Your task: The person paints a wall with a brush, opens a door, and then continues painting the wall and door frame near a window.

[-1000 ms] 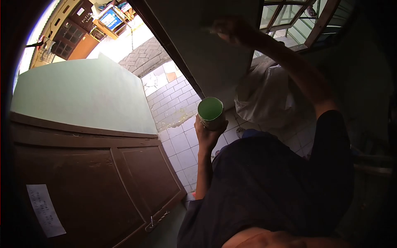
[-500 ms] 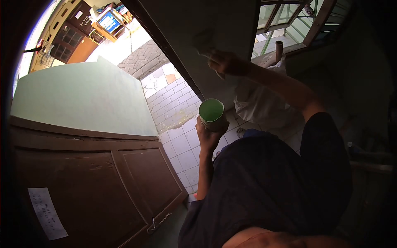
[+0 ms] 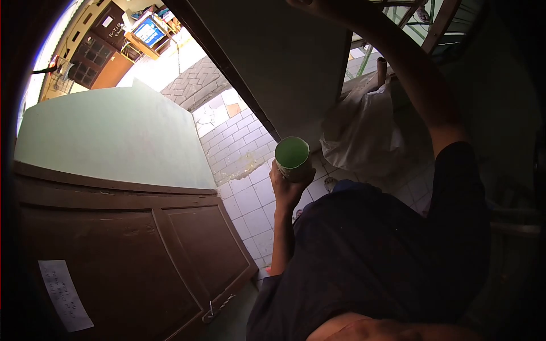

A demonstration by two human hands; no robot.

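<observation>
My left hand [image 3: 291,186] is wrapped round a cup-shaped container [image 3: 293,159], held upright in front of my body. Its inside is green, and its rim looks rough and pale. Up at the top edge of the view, my right hand [image 3: 303,3] is mostly cut off, with the arm stretched high beside a dark wall [image 3: 273,62]. Its fingers, and anything in them, are out of sight.
At left stands a brown wooden door [image 3: 102,244] with a paper note [image 3: 65,295] and a latch. A pale sack [image 3: 361,133] sits below an open window [image 3: 392,34] at right. White tiles [image 3: 250,204] cover the floor, and a doorway leads outside.
My right hand has risen along the dark wall to the top edge; the pale brush-like tool it held before is now out of view. The left hand and container have hardly moved.
</observation>
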